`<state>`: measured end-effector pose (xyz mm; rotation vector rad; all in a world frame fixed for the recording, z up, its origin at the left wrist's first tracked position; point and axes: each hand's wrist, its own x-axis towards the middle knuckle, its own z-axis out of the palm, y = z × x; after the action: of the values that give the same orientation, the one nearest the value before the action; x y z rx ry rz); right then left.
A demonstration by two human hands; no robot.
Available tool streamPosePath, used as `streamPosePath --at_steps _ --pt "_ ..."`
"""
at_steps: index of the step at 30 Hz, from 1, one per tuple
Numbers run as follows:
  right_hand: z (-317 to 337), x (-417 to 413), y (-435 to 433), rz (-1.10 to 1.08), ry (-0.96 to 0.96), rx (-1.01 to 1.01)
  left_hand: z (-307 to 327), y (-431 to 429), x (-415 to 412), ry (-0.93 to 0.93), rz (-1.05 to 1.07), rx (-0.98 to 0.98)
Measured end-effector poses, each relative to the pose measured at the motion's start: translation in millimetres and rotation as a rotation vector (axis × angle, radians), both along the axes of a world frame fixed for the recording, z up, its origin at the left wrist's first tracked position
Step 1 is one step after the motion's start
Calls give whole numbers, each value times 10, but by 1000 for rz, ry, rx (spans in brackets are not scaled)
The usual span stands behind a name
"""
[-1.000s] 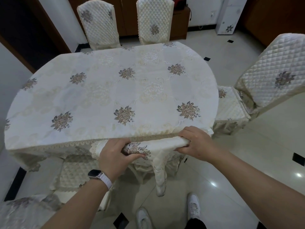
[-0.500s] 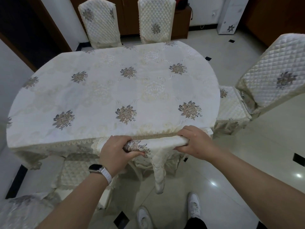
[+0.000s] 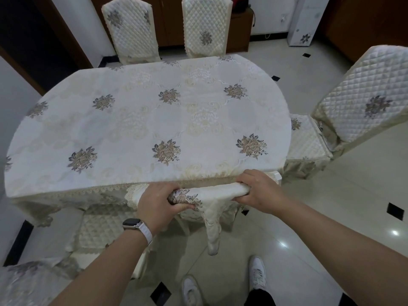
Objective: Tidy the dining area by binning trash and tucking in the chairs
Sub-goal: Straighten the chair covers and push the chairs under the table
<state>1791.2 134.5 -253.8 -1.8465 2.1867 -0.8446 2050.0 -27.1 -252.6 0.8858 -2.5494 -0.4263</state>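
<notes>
My left hand (image 3: 157, 205) and right hand (image 3: 259, 192) each clench the near chair (image 3: 212, 195) top rail, touching the table (image 3: 143, 120) edge. Open floor (image 3: 320, 217) lies right.

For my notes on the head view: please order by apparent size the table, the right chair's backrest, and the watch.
1. table
2. right chair's backrest, though nearness may enlarge it
3. watch on the left wrist

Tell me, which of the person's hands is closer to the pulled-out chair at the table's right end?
The right hand. It grips the right end of the near chair's back, on the side toward the pulled-out chair. The left hand grips the back's left end, farther away.
</notes>
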Motion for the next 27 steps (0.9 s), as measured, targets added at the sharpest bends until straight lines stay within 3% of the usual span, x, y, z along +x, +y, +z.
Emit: streamPosePath --at_steps 27 --pt "-124 -95 205 -24 -17 123 -219 185 -88 29 -68 -53"
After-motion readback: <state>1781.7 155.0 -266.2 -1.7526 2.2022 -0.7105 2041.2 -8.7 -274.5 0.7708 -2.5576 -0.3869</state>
